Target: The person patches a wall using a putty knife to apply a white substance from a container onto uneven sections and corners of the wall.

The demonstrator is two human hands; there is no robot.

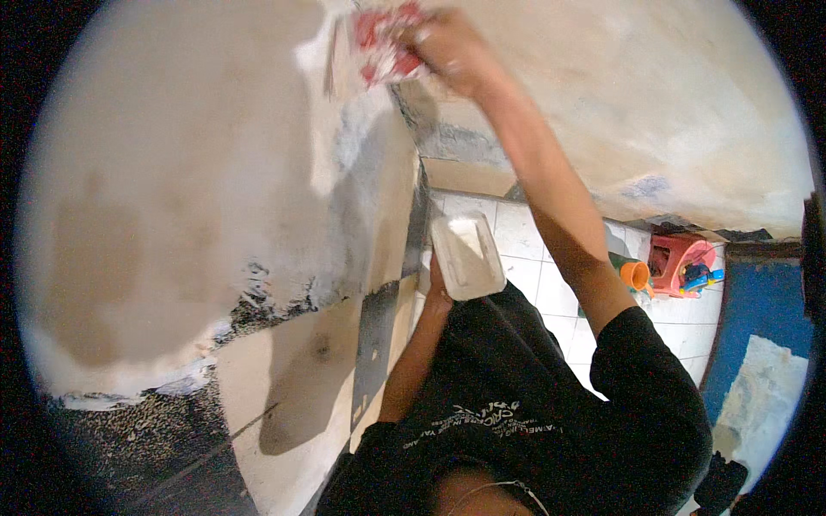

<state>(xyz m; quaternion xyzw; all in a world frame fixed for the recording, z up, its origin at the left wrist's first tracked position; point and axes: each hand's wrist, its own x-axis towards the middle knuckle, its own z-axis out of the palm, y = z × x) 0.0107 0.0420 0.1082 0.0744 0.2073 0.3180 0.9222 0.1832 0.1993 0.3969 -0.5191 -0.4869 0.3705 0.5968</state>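
Up at the corner of two plastered walls, my right hand [452, 53] is closed around a red putty spreader [377, 33] smeared with white paste. Motion blurs the hand and the tool. The spreader's thin edge is at the left wall [172, 163], beside a fresh white streak [323, 168]. Lower down, in front of my body, my left hand [438, 282] grips a clear rectangular plastic tub [480, 290] from its left side. White putty [467, 234] lies inside the tub. Most of the left hand's fingers are hidden behind the tub.
White floor tiles [525, 275] lie below. By the right wall [654, 103] stand a pink plastic stool [675, 258] and an orange-rimmed container [635, 275]. A blue surface [748, 310] is at far right. The left wall's lower part has rough dark patches [163, 443].
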